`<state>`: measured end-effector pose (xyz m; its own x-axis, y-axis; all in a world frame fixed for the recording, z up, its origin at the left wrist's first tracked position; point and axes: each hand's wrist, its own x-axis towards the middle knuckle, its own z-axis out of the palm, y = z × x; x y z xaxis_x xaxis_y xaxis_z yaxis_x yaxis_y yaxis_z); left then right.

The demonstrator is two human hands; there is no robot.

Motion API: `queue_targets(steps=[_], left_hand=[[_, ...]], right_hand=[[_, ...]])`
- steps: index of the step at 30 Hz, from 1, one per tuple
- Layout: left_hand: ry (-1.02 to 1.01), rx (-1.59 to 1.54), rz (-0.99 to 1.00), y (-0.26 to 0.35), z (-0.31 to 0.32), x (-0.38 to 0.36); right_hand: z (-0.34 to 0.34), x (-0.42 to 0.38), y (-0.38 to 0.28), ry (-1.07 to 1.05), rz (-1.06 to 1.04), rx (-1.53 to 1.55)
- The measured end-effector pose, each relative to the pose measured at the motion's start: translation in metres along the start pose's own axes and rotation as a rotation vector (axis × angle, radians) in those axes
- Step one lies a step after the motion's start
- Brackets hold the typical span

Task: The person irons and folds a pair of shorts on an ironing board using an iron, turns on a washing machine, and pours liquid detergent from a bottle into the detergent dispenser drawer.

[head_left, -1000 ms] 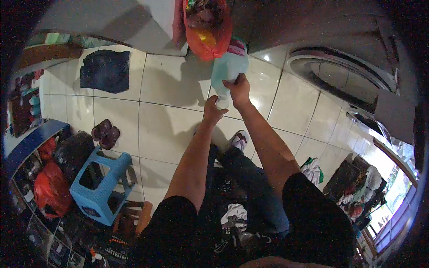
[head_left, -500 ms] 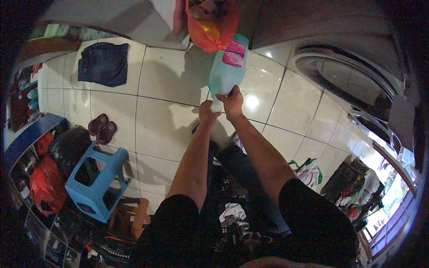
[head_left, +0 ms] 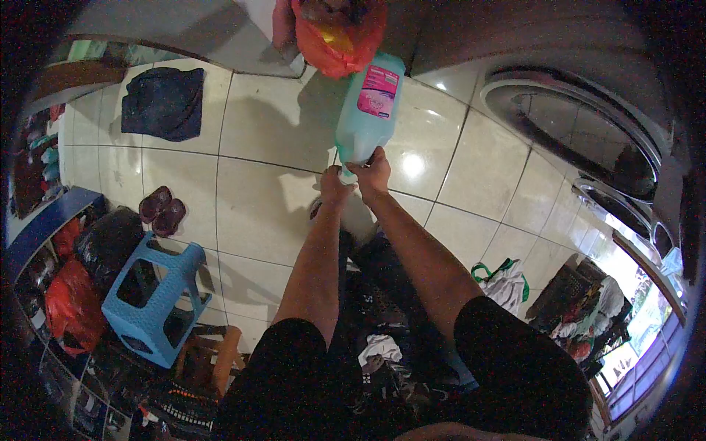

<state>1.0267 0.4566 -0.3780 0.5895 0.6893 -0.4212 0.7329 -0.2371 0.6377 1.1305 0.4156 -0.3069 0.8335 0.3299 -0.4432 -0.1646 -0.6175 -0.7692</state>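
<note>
A large translucent pale-green jug [head_left: 354, 134] with a pink label [head_left: 379, 92] is in front of me, its capped end pointing toward me. My right hand [head_left: 373, 176] is closed around the jug near its neck. At the whitish cap [head_left: 348, 177], the fingers of my left hand [head_left: 337, 188] are closed around it, partly hiding it. Over the jug's far end hangs a red plastic bag [head_left: 340, 44] with something yellow inside.
Front-loading washing machine doors [head_left: 573, 136] line the right. A dark folded cloth [head_left: 162, 104], brown slippers [head_left: 162, 211] and a blue plastic stool [head_left: 156, 298] are on the left floor. A white bag with green handles [head_left: 506, 285] sits at right.
The jug has turned slightly, so more of its pink label shows. Both hands have shifted a little left and down in the view, and the left fingers now sit closer around the cap.
</note>
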Motion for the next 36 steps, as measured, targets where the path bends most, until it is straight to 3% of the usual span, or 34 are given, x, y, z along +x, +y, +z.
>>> queue_targets(steps=[4,19,26,29,32,35,36], left_hand=[[0.002,-0.021,-0.042,-0.004,0.006,0.002],[0.191,-0.092,0.172,-0.02,0.017,0.005],[0.083,-0.164,0.097,-0.017,0.009,0.004],[0.051,-0.213,0.156,-0.005,-0.008,0.001],[0.043,-0.368,0.213,0.01,-0.02,0.001],[0.057,-0.431,0.273,0.028,-0.025,0.011],[0.07,-0.365,0.288,0.046,-0.036,0.014]], right_hand=[[-0.004,-0.004,-0.01,-0.038,0.059,-0.051],[0.006,-0.002,0.001,0.004,0.02,0.043],[-0.007,-0.006,-0.025,-0.036,0.058,-0.083],[-0.004,0.005,-0.011,-0.015,-0.105,0.166],[-0.027,0.013,-0.053,-0.061,-0.038,0.08],[-0.024,0.056,-0.03,0.031,-0.134,0.174],[-0.029,0.057,-0.059,0.067,-0.287,0.436]])
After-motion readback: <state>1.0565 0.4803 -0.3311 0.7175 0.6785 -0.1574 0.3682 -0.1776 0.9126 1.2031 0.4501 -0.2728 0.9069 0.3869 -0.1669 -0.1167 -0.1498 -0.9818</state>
